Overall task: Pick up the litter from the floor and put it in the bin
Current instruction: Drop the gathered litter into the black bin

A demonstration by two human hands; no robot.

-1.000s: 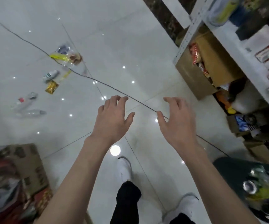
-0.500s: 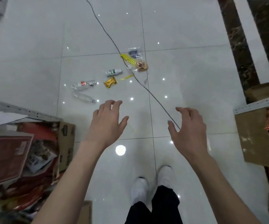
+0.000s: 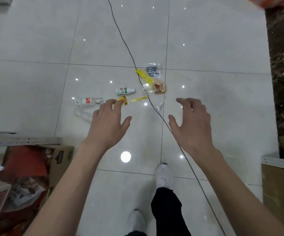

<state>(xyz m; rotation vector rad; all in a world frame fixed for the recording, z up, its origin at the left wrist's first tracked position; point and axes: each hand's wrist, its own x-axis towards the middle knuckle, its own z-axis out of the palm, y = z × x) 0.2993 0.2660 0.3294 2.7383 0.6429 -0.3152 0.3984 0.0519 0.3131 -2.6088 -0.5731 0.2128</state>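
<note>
Head camera looks down on the litter [image 3: 146, 78] scattered over the white tiles [image 3: 214, 99] just ahead of the person's feet [image 3: 163, 176]: a small white bottle [image 3: 125, 91], a red-labelled clear bottle [image 3: 88, 100], a gold wrapper [image 3: 122, 100] and crinkled clear bags [image 3: 156, 86] where a thin black cable [image 3: 127, 48] crosses. Left hand [image 3: 107, 125] and right hand [image 3: 191, 124] hover above it, fingers spread, holding nothing. It all looks light: bottles want gripping round the body, flimsy wrappers pinching at an edge, clear of the cable.

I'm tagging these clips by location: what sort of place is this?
Probably a shop or stockroom: a tiled floor, an open cardboard box of packaged goods by a metal shelf rail, and another carton at right.
</note>
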